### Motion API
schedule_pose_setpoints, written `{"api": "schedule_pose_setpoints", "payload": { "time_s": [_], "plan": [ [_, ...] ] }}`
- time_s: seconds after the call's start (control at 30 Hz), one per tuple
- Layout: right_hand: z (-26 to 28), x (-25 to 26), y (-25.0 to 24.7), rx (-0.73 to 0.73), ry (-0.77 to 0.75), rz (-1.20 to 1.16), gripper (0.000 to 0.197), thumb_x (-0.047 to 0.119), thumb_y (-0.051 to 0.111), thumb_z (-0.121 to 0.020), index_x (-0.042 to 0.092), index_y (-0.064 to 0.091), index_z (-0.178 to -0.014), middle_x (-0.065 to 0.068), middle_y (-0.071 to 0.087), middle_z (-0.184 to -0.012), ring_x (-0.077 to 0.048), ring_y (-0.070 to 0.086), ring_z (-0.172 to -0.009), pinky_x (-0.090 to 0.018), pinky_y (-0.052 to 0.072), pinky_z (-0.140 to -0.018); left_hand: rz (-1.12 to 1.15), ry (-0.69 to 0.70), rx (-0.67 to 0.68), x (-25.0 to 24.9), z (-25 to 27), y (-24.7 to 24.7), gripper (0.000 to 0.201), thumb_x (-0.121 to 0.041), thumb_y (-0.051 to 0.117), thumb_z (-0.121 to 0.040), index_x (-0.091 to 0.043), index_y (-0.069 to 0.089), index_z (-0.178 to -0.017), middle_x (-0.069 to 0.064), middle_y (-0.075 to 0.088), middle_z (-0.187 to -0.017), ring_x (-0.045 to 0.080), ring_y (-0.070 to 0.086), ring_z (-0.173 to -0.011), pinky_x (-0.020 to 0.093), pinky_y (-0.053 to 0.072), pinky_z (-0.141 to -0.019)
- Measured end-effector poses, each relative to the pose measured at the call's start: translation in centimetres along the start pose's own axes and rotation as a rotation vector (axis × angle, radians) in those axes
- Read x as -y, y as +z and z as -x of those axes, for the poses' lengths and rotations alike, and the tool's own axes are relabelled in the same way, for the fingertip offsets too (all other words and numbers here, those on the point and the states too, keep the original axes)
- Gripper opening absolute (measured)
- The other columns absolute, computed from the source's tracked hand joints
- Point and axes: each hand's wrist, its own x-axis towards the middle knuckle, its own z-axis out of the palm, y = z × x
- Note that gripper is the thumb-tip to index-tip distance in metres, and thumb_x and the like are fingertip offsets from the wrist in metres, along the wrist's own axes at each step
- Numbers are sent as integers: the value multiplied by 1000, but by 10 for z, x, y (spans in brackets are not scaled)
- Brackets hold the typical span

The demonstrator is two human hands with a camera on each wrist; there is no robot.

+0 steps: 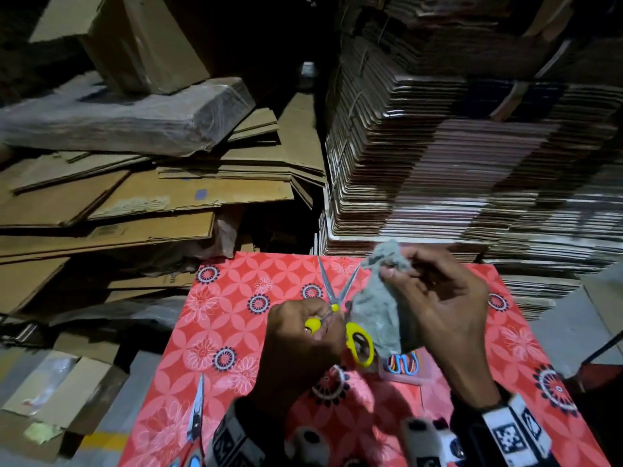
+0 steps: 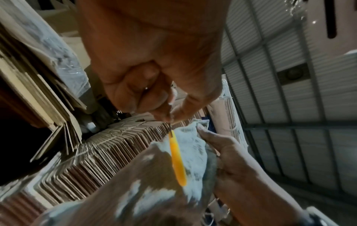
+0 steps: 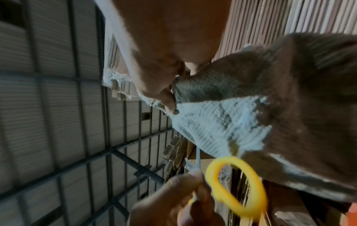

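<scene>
Left hand (image 1: 303,335): curled round a yellow handle of the scissors (image 1: 334,307), blades gaping.
Right hand (image 1: 441,298): pinching the grey cloth (image 1: 374,318) near its top, above the red table (image 1: 236,318).
Cloth feel: soft, light, floppy, I'd say; hold its edge taut.
Cloth position: hanging just right of the blades, not yet between them.

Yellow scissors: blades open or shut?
Open: the scissors show blades spread in a V in the head view; the left hand grips them.
</scene>
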Motion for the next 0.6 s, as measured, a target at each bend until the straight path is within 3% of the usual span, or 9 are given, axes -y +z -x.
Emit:
{"api": "schedule_pose_setpoints", "payload": {
  "time_s": [0.1, 0.17, 0.23, 0.3, 0.37, 0.43, 0.53, 0.6],
  "plan": [
    [15, -8, 12, 149, -94, 132, 42, -7, 88, -74, 27, 76, -96, 9, 71, -93, -8, 71, -84, -18, 54, -75, 27, 20, 29, -9, 0, 2, 41, -23, 64, -79, -26, 36, -50, 1, 33, -47, 17, 31, -43, 24, 24, -50],
    [16, -16, 16, 177, -110, 169, 41, -5, 87, -75, 28, 77, -97, 11, 69, -92, -14, 72, -86, -21, 54, -74, 23, 65, 44, -13, 0, 2, 39, -18, 63, -78, -22, 34, -52, 6, 32, -48, 26, 32, -44, 25, 21, -49],
    [13, -21, 19, 143, -118, 199, 35, -5, 85, -77, 24, 77, -95, 12, 68, -91, -13, 70, -83, -19, 53, -73, -18, 103, 34, -12, 0, 2, 46, -15, 64, -79, -25, 27, -54, 6, 28, -49, 29, 32, -45, 26, 20, -49],
    [7, -27, 21, 92, -113, 227, 30, -4, 84, -78, 20, 77, -95, 9, 68, -91, -12, 68, -81, -21, 53, -72, -36, 99, 49, -7, 1, 2, 42, -22, 65, -82, -23, 33, -54, 4, 35, -51, 23, 38, -47, 24, 27, -50],
    [-5, -34, 17, 25, -85, 227, 29, -1, 84, -80, 22, 77, -96, 7, 68, -92, -13, 68, -81, -31, 56, -73, 3, 43, 80, -3, 4, 4, 32, -31, 64, -83, -18, 47, -59, -3, 46, -53, 16, 44, -52, 15, 33, -52],
    [-17, -36, 9, -33, -38, 164, 30, 3, 85, -82, 27, 76, -96, 2, 69, -93, -16, 68, -81, -37, 57, -75, 26, 5, 62, 1, 6, 5, 36, -25, 65, -82, -25, 42, -54, -4, 37, -49, 12, 32, -46, 16, 27, -50],
    [-18, -23, 1, -52, -18, 56, 32, 0, 85, -81, 27, 73, -95, -9, 71, -97, -18, 68, -84, -31, 57, -78, 53, -38, 24, 2, 1, 2, 43, -18, 67, -80, -33, 42, -48, -4, 27, -48, 6, 25, -45, 22, 24, -49],
    [-6, -14, 2, 24, -78, 91, 36, -2, 86, -78, 27, 72, -94, 1, 70, -94, -11, 67, -82, -23, 55, -76, 77, -32, 18, 2, -3, 1, 43, -18, 66, -82, -32, 44, -47, -5, 30, -46, 4, 27, -44, 21, 25, -49]
  ]
}}
